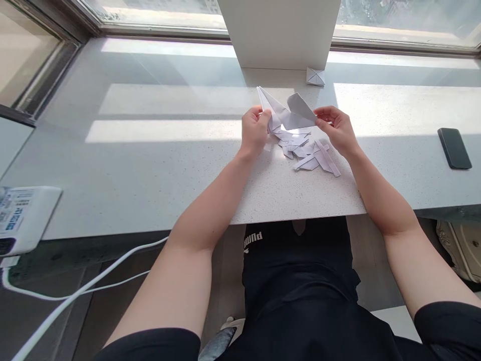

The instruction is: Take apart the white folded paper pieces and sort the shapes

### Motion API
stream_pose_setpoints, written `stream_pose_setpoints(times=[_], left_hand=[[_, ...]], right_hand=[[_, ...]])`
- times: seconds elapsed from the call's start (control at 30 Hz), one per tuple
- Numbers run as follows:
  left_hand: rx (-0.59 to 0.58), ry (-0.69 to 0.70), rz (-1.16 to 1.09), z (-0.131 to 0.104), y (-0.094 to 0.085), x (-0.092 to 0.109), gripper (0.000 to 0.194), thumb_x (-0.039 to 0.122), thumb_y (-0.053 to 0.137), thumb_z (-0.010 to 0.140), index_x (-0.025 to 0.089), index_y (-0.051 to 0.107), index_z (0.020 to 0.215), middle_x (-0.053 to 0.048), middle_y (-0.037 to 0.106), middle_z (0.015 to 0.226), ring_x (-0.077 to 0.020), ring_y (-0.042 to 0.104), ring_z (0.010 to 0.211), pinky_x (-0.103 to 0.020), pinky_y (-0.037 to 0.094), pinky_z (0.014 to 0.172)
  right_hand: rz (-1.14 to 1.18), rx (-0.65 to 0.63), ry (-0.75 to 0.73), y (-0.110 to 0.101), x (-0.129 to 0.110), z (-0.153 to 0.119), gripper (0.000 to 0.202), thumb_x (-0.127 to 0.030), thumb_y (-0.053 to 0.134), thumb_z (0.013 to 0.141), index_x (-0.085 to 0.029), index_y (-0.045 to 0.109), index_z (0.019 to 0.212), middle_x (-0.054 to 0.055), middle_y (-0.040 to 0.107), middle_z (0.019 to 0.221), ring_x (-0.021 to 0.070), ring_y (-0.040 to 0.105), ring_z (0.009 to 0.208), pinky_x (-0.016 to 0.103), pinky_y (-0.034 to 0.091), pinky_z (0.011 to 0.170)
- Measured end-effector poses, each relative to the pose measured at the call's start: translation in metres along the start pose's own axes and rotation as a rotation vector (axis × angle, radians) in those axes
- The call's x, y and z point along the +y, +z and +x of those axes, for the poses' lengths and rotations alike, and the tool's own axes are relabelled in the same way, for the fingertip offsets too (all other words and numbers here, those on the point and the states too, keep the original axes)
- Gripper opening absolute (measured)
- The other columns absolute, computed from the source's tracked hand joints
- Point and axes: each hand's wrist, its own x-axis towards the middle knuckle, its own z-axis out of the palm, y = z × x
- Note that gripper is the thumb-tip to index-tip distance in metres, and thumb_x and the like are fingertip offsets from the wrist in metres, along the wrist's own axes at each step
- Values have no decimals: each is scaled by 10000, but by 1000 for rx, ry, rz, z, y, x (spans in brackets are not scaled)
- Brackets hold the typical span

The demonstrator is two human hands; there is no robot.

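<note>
A pale speckled counter (158,185) was striped with sunlight and shadow. Folded white papers (319,158) lay overlapping in a loose heap around its middle. Farther back sat a small folded square (315,77). A dark phone (454,148) lay well apart, toward the right. At the left front edge, a white device (35,213), cut off by the view, seemed to rest partly on the top.

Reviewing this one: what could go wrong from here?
The left hand and right hand grip opposite ends of the folded paper, so pulling apart might tear it or loosen its folds.
The loose paper pieces lie close below the hands; a low sweep could scatter them.
The white box sits by the counter's front edge with a cable attached; a snag could drag it off.
</note>
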Motion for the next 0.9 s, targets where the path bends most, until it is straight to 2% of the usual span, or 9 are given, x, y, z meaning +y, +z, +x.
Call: stream_pose_setpoints(times=[0.1,0.2,0.5,0.67,0.8,0.9], left_hand=[[25,-30,-5,-4,10,-3,552,842,814,1159,300,753,1074,-49,784,871,-267,862,955,-372,714,797],[-13,-19,5,-9,18,-6,527,805,797,1192,281,779,1147,-41,773,846,-263,859,904,-374,713,782],[-63,28,9,-11,22,-22,643,913,761,1175,272,796,1209,-42,764,857,-256,855,824,-416,749,789],[-54,29,23,-10,20,-23,619,891,760,1189,275,805,1216,-34,737,829,-265,866,850,-437,765,831],[-45,8,50,-9,18,-22,568,841,755,1213,276,812,1213,-36,748,822,-262,860,828,-416,754,804],[-53,-15,75,-10,19,-17,500,774,747,1239,278,817,1233,-43,780,839,-256,854,814,-398,741,783]], right_hand=[[75,11,5,2,3,2,617,-878,960,1024,-364,891,1358,76,861,1237,326,823,1225,552,753,1052],[121,-11,21,5,3,1,705,-949,975,973,-357,889,1346,68,850,1208,292,817,1138,503,750,971],[121,-34,-11,11,17,0,738,-931,985,987,-359,799,1414,51,796,1187,247,818,1022,471,763,899],[103,35,-31,10,15,1,592,-840,979,1039,-353,798,1323,62,797,1196,272,813,1072,475,770,882],[132,129,-39,5,8,3,431,-747,916,1093,-338,823,1193,64,785,1141,287,793,1112,500,774,941],[142,125,-49,1,4,4,376,-695,891,1098,-327,839,1156,54,745,1064,281,775,1073,527,775,967]])
